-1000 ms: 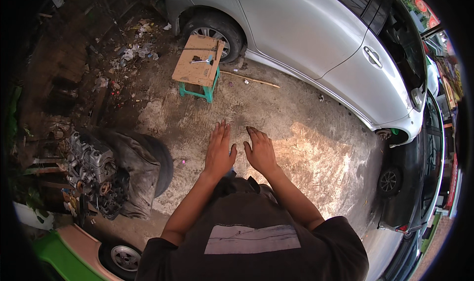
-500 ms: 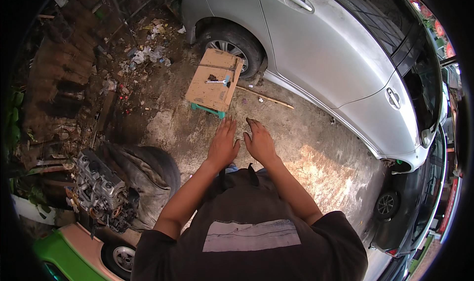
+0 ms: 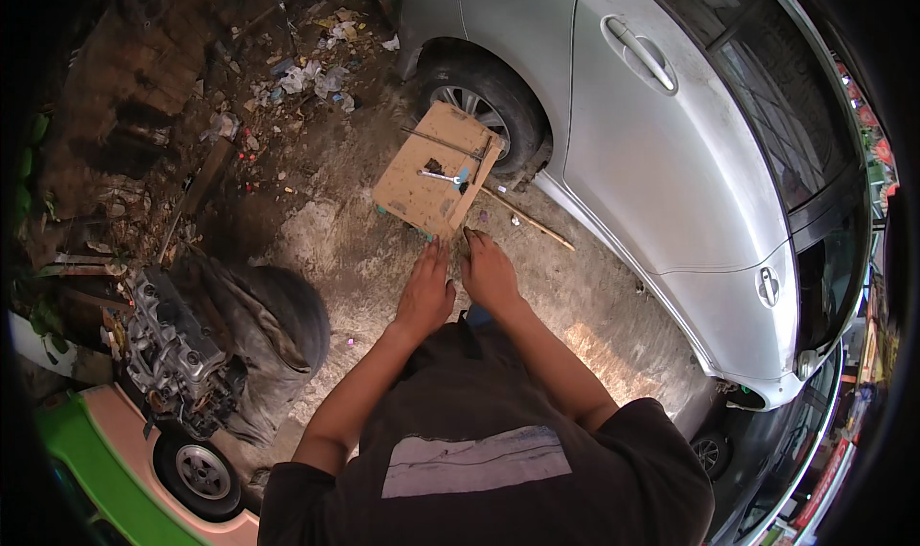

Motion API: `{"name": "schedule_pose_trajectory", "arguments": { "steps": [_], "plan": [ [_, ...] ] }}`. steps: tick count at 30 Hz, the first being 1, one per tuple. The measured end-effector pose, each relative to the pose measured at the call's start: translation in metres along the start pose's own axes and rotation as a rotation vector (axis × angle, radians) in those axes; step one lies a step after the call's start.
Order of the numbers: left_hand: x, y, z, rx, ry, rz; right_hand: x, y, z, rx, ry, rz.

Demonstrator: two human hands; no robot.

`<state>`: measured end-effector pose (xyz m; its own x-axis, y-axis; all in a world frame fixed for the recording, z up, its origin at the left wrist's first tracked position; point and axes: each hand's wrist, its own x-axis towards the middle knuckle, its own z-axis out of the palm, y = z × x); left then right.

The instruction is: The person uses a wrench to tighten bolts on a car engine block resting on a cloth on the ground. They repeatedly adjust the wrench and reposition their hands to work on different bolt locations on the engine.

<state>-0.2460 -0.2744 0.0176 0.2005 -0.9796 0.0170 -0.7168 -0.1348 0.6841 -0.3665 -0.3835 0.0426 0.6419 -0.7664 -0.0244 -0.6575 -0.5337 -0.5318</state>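
Note:
My left hand (image 3: 425,290) and my right hand (image 3: 490,273) are held out side by side in front of me, palms down, fingers stretched forward. Neither holds anything. Just beyond my fingertips is a brown cardboard sheet (image 3: 407,186) on a low green stool, whose edge (image 3: 381,209) barely shows. On the cardboard lie an open-ended wrench (image 3: 439,176), a thin dark metal rod (image 3: 443,142) and a small dark lump (image 3: 434,164). Whether my fingertips touch the cardboard's near edge I cannot tell.
A silver car (image 3: 671,182) stands at the right, its rear wheel (image 3: 484,105) behind the cardboard. A wooden stick (image 3: 537,224) lies on the concrete. At left are an engine block (image 3: 177,340), a cloth-draped tire (image 3: 302,316) and scattered litter (image 3: 311,78). A green-and-pink vehicle (image 3: 115,441) sits lower left.
My view has turned and shifted, so the car, stool and engine sit differently in it. My hands are now nearer the cardboard, fingers still extended and empty.

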Motion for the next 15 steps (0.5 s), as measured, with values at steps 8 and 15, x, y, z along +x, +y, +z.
{"name": "schedule_pose_trajectory", "arguments": {
  "steps": [8,15],
  "plan": [
    [0.088,-0.012,0.022,0.018,0.049,-0.107,0.082,0.058,0.006,-0.03,-0.117,-0.027],
    [0.176,-0.046,0.068,-0.153,0.021,-0.298,0.17,0.133,0.037,-0.038,-0.297,0.029]
  ]
}}
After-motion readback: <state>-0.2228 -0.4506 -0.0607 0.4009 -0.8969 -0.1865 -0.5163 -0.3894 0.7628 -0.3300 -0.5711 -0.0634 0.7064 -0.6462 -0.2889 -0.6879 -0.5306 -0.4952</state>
